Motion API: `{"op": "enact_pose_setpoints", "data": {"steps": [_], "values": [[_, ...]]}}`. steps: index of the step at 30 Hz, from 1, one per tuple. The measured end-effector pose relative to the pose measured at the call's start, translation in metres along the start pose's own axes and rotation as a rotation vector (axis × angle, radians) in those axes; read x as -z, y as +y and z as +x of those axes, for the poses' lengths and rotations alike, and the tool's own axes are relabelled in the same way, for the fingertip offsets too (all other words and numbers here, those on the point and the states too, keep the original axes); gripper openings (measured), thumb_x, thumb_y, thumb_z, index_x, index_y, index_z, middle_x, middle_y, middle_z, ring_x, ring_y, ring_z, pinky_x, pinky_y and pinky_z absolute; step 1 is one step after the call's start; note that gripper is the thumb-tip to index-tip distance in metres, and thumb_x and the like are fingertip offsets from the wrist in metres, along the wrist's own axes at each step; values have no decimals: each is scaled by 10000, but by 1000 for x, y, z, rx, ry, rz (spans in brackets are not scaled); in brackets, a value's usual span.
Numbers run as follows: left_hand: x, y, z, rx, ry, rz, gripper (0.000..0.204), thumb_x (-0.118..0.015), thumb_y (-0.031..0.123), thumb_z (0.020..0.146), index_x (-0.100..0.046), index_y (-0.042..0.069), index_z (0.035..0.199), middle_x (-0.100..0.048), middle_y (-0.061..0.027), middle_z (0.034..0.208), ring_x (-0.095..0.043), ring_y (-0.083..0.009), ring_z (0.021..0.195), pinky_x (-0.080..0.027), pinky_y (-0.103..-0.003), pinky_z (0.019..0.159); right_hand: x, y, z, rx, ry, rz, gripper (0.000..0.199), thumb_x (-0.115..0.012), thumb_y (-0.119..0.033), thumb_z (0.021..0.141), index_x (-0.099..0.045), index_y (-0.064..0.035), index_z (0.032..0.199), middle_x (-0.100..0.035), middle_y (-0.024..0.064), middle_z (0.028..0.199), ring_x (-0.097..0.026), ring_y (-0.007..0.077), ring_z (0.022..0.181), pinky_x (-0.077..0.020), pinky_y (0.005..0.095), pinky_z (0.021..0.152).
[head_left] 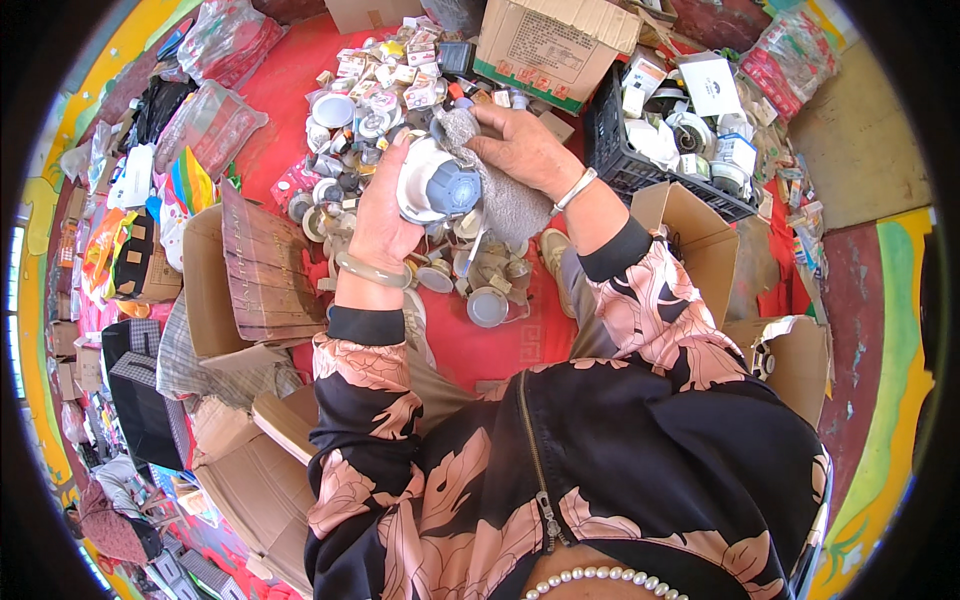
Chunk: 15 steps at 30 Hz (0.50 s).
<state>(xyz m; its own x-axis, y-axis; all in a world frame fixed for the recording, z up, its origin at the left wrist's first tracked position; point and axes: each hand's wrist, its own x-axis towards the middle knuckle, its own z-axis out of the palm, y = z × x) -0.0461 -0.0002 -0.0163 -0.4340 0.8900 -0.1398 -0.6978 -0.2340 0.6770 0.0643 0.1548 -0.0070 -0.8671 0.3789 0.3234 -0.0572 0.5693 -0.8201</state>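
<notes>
My left hand (pixel 383 215) grips a round white lamp fitting with a grey ribbed back (pixel 437 185), held above the red floor mat. My right hand (pixel 522 146) presses a grey cloth (pixel 505 195) against the fitting's upper right side. A pale green bangle sits on my left wrist and a white bracelet on my right. Beneath both hands lies a heap of similar round white and silver fittings (pixel 350 120), mixed with small printed cartons.
A black plastic crate (pixel 625 165) of fittings and white boxes stands at the right. A large cardboard box (pixel 550 45) is behind the heap. Open cardboard boxes (pixel 245 270) lie to the left and at my right (pixel 700 235). Bagged goods crowd the left edge.
</notes>
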Motion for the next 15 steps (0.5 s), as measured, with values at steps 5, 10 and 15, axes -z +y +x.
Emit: {"op": "enact_pose_setpoints", "data": {"steps": [5,10,15], "values": [[-16,9,-4,21,-61,-140,464,-445,417,923,-468,57,1215,-561,-103,1141,-568,-234,1025,-493,-418,829,-11,4,3,27,266,-63,204,-537,-73,772,-559,-5,963,-611,201,858,-593,342,801,-454,374,715],[-12,5,-7,-116,-68,97,418,-473,279,934,-407,26,1259,-529,-119,1177,-564,-264,1041,-509,-463,818,-13,26,6,-29,337,-7,325,-513,-33,776,-549,10,1097,-611,232,936,-593,339,880,-453,349,788],[-2,16,-11,-185,-73,138,387,-462,259,940,-429,-10,1217,-546,-119,1133,-590,-256,986,-537,-437,779,26,26,8,-271,199,364,352,-474,32,798,-538,21,1144,-621,75,971,-581,154,866,-461,255,813]]}}
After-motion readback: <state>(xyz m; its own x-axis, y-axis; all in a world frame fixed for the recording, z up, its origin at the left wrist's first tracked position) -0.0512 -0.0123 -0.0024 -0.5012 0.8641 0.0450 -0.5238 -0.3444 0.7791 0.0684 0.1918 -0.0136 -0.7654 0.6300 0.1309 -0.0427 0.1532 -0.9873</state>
